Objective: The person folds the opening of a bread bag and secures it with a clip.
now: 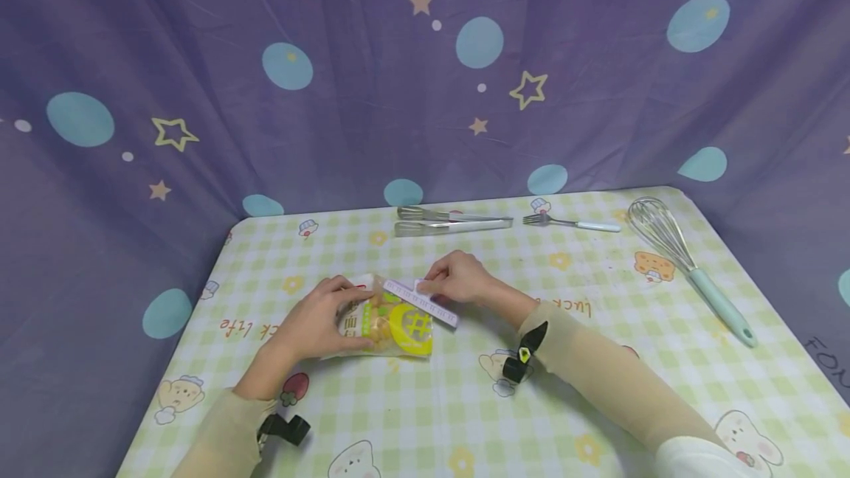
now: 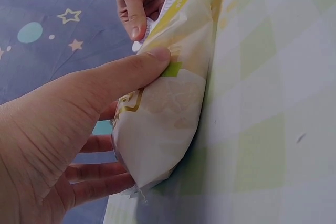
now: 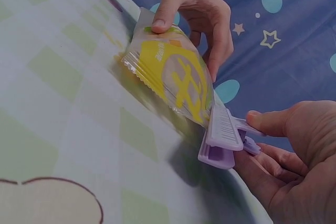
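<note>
A plastic food bag (image 1: 378, 330) with yellow and green print and a clear window lies on the table, tilted up off the cloth in the wrist views. My left hand (image 1: 319, 323) grips its left end, thumb (image 2: 134, 72) across one face and fingers round the other side. A light purple bag clip (image 3: 223, 129) sits at the bag's right corner, slanting along that edge. Its handles are pinched between the thumb and fingers of my right hand (image 1: 461, 279). In the right wrist view, the clip's near end stands parted, beyond the bag's edge.
Metal tongs (image 1: 454, 226) lie along the back of the table, with a fork (image 1: 571, 223) to their right. A whisk (image 1: 690, 268) with a pale green handle is by the right edge. A purple patterned curtain (image 1: 372, 94) hangs behind the checked tablecloth (image 1: 531, 419).
</note>
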Available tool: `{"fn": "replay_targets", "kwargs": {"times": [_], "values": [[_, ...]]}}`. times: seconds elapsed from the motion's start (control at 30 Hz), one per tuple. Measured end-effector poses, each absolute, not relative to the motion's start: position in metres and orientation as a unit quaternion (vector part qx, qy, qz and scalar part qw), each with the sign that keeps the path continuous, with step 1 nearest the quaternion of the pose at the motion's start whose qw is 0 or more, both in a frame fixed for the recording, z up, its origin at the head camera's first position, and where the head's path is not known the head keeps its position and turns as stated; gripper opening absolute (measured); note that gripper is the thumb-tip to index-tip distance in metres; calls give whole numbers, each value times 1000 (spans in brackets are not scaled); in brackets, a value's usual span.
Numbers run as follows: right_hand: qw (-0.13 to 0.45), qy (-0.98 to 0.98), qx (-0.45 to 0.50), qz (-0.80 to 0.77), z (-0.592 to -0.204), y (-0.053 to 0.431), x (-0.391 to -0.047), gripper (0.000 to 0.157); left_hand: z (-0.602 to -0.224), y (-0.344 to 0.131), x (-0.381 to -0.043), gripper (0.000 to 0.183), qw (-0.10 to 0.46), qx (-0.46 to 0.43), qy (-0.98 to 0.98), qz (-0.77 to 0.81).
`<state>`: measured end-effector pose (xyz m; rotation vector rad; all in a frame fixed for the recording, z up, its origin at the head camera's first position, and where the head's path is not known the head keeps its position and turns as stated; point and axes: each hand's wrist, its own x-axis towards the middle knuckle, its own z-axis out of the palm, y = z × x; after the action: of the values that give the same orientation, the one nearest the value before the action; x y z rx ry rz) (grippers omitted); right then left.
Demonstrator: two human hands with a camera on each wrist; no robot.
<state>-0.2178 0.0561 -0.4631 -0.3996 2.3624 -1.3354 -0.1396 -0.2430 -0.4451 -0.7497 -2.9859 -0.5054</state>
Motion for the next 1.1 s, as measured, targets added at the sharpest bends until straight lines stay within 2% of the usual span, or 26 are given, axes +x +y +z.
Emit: {"fn": "replay_targets", "kwargs": {"times": [1.1], "values": [[206, 825, -132, -510, -464, 34, -227, 21, -444, -243, -141, 79, 11, -244, -956, -164]]}}
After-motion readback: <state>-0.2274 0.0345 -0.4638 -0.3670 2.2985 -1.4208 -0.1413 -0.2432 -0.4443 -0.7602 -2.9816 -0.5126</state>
